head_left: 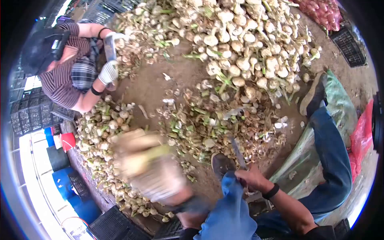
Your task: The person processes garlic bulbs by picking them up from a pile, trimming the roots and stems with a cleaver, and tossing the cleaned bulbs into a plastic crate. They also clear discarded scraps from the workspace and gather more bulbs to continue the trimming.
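Observation:
My right hand [254, 178] is closed around the handle of a knife [237, 153], its blade pointing away from me above the trimmings. My left hand [158, 174], in a pale glove, is smeared by motion over the garlic bulbs [105, 122] on my left. Its fingers are too blurred to show whether it holds anything. A large heap of garlic [244, 44], some bulbs with stems, lies ahead. Cut stems and dry skins [204, 124] cover the ground between the heap and my shoe.
A co-worker [66, 70] with gloved hands sits at the left, by the garlic. Black crates [32, 106] and a blue container [62, 184] stand along the left. On the right lie a green sheet [340, 98], a red bag [360, 136] and a black crate [349, 47].

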Tool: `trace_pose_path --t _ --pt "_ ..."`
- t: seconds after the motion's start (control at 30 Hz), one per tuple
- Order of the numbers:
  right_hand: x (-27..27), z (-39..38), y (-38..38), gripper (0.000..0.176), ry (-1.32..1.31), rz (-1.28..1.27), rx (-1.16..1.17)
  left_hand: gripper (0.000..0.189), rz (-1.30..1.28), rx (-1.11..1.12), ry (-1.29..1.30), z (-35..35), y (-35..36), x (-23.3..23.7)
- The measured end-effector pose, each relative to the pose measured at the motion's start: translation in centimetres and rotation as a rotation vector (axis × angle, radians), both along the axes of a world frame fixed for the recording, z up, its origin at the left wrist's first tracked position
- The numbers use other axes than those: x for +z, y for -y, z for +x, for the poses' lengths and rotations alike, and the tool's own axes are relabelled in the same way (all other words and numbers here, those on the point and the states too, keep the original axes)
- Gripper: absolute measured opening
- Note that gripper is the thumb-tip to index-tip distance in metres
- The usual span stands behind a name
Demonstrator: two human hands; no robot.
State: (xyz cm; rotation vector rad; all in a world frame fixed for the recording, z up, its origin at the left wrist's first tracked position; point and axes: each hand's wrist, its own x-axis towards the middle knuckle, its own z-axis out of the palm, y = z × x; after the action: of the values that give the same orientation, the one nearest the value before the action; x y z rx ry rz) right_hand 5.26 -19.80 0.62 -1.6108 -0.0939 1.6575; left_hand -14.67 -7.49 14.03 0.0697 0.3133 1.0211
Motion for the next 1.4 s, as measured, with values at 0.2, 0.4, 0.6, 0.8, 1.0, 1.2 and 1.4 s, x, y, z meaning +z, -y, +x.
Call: trace_pose_path --t 0.2,0.4,0.6,0.8,1.0,1.2,1.4 --pt "-3.4 9.4 -5.2 0.024 0.873 -0.204 -0.067 0.07 0.055 0.594 -0.079 3.6 -16.1 4.3" --pt "-7.5 18.2 -11.4 0.037 1.55 0.239 0.398 0.022 -0.162 0.237 -0.405 9.9 -13.2 -6.4" --pt "-9.8 19.0 -9.2 0.032 1.162 -0.059 0.382 0.03 -0.071 -0.205 -0.591 13.5 -9.9 -12.3" --pt "2.3 11.4 -6.9 0.023 0.559 0.159 -0.152 0.068 0.388 -0.648 -0.836 17.5 -4.3 -15.0" --pt "5.8 8.1 -3.9 0.031 0.338 0.368 -0.256 0.055 0.505 -0.683 -0.813 17.7 -3.5 -11.5" --pt "7.9 9.9 -1.4 0.027 1.033 0.416 0.185 0.068 0.524 -0.713 -0.783 15.8 -4.1 -9.7" --pt "9.6 9.5 -2.4 0.021 0.999 0.345 0.371 0.082 0.631 -0.901 -0.777 14.5 -4.8 -9.9"
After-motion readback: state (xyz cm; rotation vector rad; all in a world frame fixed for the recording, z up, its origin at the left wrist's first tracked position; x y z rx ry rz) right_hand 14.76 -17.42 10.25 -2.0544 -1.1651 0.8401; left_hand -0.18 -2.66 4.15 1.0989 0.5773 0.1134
